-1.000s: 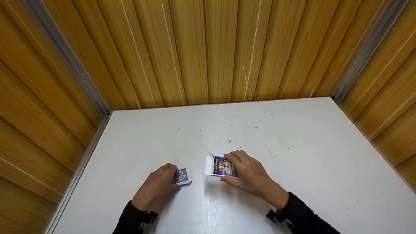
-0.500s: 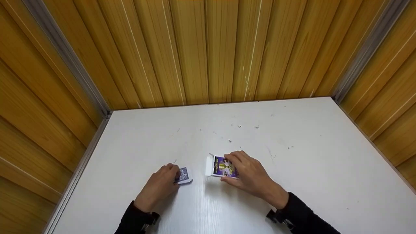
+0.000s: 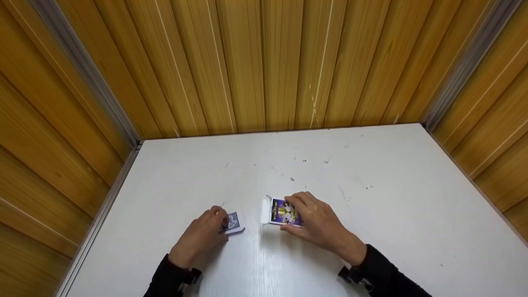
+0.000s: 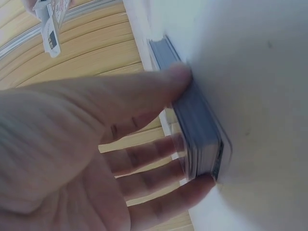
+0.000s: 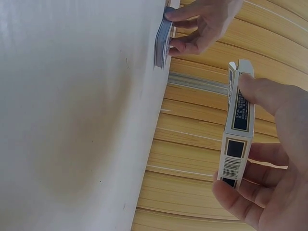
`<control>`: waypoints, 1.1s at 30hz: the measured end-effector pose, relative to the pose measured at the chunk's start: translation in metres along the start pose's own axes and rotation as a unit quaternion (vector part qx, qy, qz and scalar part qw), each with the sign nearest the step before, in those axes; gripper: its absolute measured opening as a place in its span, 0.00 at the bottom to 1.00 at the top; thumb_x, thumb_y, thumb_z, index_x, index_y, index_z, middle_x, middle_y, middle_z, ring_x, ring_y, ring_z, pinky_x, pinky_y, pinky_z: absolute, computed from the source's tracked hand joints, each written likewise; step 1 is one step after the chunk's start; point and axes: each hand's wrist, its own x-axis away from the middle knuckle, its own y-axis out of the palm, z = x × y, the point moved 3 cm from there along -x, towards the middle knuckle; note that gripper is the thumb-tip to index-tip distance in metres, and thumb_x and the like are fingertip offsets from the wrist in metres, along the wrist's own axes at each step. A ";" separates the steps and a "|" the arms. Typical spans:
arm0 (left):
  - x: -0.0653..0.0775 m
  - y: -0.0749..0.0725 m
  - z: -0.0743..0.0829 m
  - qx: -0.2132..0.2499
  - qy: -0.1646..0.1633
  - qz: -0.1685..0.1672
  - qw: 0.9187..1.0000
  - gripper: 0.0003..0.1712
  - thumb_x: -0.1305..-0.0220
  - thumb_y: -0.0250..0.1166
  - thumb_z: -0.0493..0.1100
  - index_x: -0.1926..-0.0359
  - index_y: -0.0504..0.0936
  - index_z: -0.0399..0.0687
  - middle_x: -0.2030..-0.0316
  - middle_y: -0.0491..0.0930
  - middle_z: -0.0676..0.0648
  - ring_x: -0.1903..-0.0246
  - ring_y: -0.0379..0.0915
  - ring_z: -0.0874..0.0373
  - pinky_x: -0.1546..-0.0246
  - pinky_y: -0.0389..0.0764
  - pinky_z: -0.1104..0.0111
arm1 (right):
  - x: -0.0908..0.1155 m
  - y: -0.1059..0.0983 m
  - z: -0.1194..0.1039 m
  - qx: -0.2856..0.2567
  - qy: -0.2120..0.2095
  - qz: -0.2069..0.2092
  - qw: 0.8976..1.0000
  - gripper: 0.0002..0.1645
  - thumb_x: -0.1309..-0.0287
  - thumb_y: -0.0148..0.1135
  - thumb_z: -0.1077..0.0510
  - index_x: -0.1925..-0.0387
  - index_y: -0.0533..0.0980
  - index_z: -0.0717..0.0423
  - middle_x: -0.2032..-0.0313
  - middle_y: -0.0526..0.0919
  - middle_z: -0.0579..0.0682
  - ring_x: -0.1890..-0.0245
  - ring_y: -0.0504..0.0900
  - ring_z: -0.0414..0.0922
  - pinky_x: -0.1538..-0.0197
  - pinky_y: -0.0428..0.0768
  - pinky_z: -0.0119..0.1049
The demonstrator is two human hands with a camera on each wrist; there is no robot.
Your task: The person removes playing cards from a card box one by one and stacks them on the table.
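Note:
A deck of playing cards (image 3: 233, 222) with blue patterned backs lies on the white table, its cards slightly out of line. My left hand (image 3: 202, 233) grips it across the sides; in the left wrist view the thumb presses one long side of the deck (image 4: 195, 120) and the fingers reach round the other. To the right, my right hand (image 3: 319, 220) holds a purple card box (image 3: 284, 212) above the table, its flap end (image 3: 266, 211) open and facing the deck. The right wrist view shows the box's barcode end (image 5: 232, 166) between thumb and fingers.
The white table (image 3: 185, 173) has small dark scuff marks near its middle. Wood-patterned panels (image 3: 280, 66) rise along its back and both sides, with grey metal posts (image 3: 107, 95) at the corners.
My left hand has shifted slightly on the deck, and the deck has slid a touch to the right. The right hand and card box stay in place.

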 end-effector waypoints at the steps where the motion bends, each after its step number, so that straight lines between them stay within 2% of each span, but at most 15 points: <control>1: 0.000 -0.001 0.000 0.008 -0.004 0.000 1.000 0.21 0.46 0.80 0.38 0.55 0.79 0.44 0.42 0.76 0.39 0.50 0.74 0.50 0.52 0.80 0.53 | 0.000 0.000 0.000 0.000 0.001 -0.002 1.000 0.43 0.49 0.80 0.39 0.41 0.77 0.61 0.50 0.81 0.52 0.51 0.81 0.46 0.57 0.83 0.39; 4: 0.000 -0.006 -0.001 0.013 -0.004 0.020 1.000 0.22 0.45 0.81 0.46 0.55 0.80 0.43 0.36 0.72 0.35 0.44 0.74 0.44 0.52 0.81 0.50 | 0.000 0.001 0.000 0.000 0.000 -0.005 1.000 0.43 0.50 0.80 0.39 0.41 0.77 0.61 0.50 0.81 0.52 0.51 0.80 0.46 0.57 0.83 0.39; 7: -0.002 -0.011 0.002 -0.005 0.030 0.090 0.995 0.21 0.43 0.80 0.46 0.55 0.81 0.41 0.40 0.76 0.35 0.44 0.76 0.42 0.54 0.83 0.52 | 0.000 0.002 -0.001 0.002 -0.003 -0.006 1.000 0.43 0.52 0.81 0.40 0.41 0.78 0.61 0.50 0.81 0.52 0.51 0.80 0.46 0.58 0.83 0.39; 10: -0.004 -0.014 0.012 -0.010 0.082 0.177 0.981 0.16 0.42 0.79 0.41 0.58 0.82 0.42 0.50 0.82 0.39 0.51 0.80 0.46 0.58 0.84 0.57 | 0.000 0.002 -0.002 0.001 -0.004 -0.010 1.000 0.43 0.53 0.82 0.42 0.41 0.78 0.61 0.49 0.80 0.52 0.51 0.80 0.46 0.57 0.83 0.39; 12: -0.005 -0.014 0.021 0.012 0.110 0.213 0.971 0.13 0.41 0.78 0.38 0.59 0.82 0.43 0.56 0.83 0.44 0.56 0.81 0.51 0.61 0.84 0.61 | 0.000 0.002 -0.002 -0.003 -0.005 -0.015 1.000 0.43 0.53 0.83 0.42 0.41 0.78 0.61 0.49 0.80 0.52 0.50 0.79 0.46 0.56 0.83 0.39; 13: -0.005 -0.014 0.026 0.033 0.121 0.221 0.967 0.12 0.40 0.77 0.36 0.60 0.82 0.44 0.58 0.83 0.46 0.58 0.81 0.54 0.62 0.84 0.63 | 0.000 0.002 -0.003 -0.005 -0.004 -0.018 1.000 0.43 0.53 0.83 0.43 0.41 0.78 0.61 0.48 0.80 0.51 0.49 0.79 0.46 0.55 0.83 0.39; 18: -0.001 -0.011 0.054 0.175 0.159 0.207 0.949 0.09 0.35 0.71 0.30 0.60 0.80 0.45 0.65 0.82 0.51 0.67 0.78 0.62 0.67 0.82 0.70 | -0.001 0.003 -0.006 -0.018 -0.012 -0.022 1.000 0.44 0.56 0.84 0.44 0.40 0.78 0.61 0.48 0.79 0.51 0.48 0.78 0.45 0.50 0.82 0.39; 21: 0.001 -0.007 0.068 0.242 0.161 0.191 0.938 0.09 0.34 0.68 0.28 0.60 0.79 0.44 0.65 0.82 0.49 0.67 0.79 0.62 0.67 0.83 0.70 | -0.002 0.002 -0.009 -0.025 -0.028 -0.015 0.999 0.45 0.57 0.85 0.44 0.40 0.78 0.61 0.47 0.79 0.51 0.47 0.78 0.46 0.48 0.82 0.39; 24: 0.003 -0.002 0.077 0.272 0.147 0.187 0.933 0.10 0.35 0.68 0.27 0.61 0.78 0.44 0.66 0.82 0.50 0.67 0.80 0.62 0.65 0.84 0.69 | -0.002 0.001 -0.012 -0.031 -0.049 -0.002 0.998 0.45 0.58 0.86 0.45 0.40 0.78 0.61 0.47 0.79 0.51 0.47 0.78 0.45 0.48 0.81 0.38; 28: 0.005 0.002 0.085 0.278 0.121 0.191 0.934 0.13 0.37 0.68 0.25 0.61 0.76 0.46 0.65 0.80 0.54 0.67 0.78 0.62 0.65 0.83 0.70 | -0.002 -0.002 -0.017 -0.031 -0.075 0.017 0.997 0.46 0.59 0.86 0.45 0.41 0.78 0.61 0.47 0.78 0.51 0.48 0.77 0.45 0.48 0.81 0.36; 33: 0.006 0.004 0.087 0.286 0.101 0.194 0.933 0.15 0.37 0.68 0.25 0.61 0.74 0.45 0.64 0.77 0.53 0.65 0.77 0.61 0.64 0.83 0.70 | -0.002 -0.005 -0.023 -0.027 -0.105 0.038 0.993 0.46 0.58 0.86 0.45 0.41 0.77 0.62 0.48 0.78 0.52 0.48 0.77 0.45 0.47 0.80 0.35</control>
